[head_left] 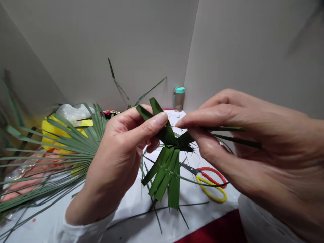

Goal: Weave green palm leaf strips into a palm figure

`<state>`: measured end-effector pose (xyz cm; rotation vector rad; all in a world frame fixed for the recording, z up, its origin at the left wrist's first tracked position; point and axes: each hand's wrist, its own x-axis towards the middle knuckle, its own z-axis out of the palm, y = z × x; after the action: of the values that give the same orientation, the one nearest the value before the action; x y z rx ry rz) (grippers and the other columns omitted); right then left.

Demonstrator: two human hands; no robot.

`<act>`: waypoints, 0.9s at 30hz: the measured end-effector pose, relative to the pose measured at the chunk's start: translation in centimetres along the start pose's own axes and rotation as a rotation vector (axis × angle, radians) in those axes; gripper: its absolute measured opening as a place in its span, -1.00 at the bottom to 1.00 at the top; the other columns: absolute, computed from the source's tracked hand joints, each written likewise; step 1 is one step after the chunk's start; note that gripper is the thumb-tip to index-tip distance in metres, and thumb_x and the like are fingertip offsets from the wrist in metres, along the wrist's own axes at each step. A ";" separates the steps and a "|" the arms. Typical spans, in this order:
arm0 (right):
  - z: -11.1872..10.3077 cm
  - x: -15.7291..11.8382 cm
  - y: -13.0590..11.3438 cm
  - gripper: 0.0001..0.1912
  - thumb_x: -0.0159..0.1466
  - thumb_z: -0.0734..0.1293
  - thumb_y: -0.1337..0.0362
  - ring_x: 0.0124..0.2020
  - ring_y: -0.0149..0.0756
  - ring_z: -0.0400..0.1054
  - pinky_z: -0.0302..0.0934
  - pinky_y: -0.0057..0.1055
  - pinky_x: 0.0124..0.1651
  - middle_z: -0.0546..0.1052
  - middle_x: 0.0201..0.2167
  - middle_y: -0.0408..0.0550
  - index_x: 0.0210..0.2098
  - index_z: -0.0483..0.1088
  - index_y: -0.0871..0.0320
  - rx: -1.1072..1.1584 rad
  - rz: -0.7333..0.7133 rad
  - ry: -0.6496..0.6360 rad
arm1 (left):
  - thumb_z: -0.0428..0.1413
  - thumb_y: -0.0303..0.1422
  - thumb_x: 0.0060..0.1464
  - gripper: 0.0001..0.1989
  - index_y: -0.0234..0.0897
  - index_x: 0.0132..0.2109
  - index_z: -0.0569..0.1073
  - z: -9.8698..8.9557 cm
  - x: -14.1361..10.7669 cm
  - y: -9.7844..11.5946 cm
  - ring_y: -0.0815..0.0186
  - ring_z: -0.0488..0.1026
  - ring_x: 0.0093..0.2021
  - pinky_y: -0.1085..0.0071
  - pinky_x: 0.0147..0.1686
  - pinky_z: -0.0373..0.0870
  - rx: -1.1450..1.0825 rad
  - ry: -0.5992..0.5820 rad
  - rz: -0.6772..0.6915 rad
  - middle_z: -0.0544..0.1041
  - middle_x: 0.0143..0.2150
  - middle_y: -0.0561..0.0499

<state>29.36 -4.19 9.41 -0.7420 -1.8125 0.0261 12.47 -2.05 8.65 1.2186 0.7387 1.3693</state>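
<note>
One white tabletop [134,229]. One broad fan leaf [88,155], beside the left hand [121,141]. Hands, two: left pinching the upper folds of the woven leaf piece [174,185]; right hand [235,135] narrowed on a fine strand [173,126]. Leaf piece: held above the tabletop, splayed ends downward; judged light, springy, smooth, liable to split along the grain; best gripped flat at the folds. Scissors [196,171], red-and-yellow handled. Strand: likely easily snapped; pinch close, pull gently.

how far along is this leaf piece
The fan-shaped end already looks formed, its strips crossed by a narrow strand. The left hand pinches folded leaf, the right hand a thin fiber. Long ends stick out, so tucking or trimming probably remains.
</note>
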 end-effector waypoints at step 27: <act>-0.7 0.3 -1.4 -0.70 0.18 0.33 0.50 -0.45 -0.29 0.33 0.21 -0.35 -0.37 0.49 -0.45 -0.16 -0.24 0.53 -0.02 -0.292 0.016 -0.085 | 0.32 -0.40 0.10 -0.72 -0.23 -0.51 0.44 0.3 -0.1 0.3 0.44 0.20 -0.47 0.47 -0.48 0.17 0.223 0.098 0.067 0.29 -0.54 0.12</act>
<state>29.20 -5.40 10.48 -0.9729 -1.9139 -0.2038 12.69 -2.23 8.97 1.3670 0.9470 1.4387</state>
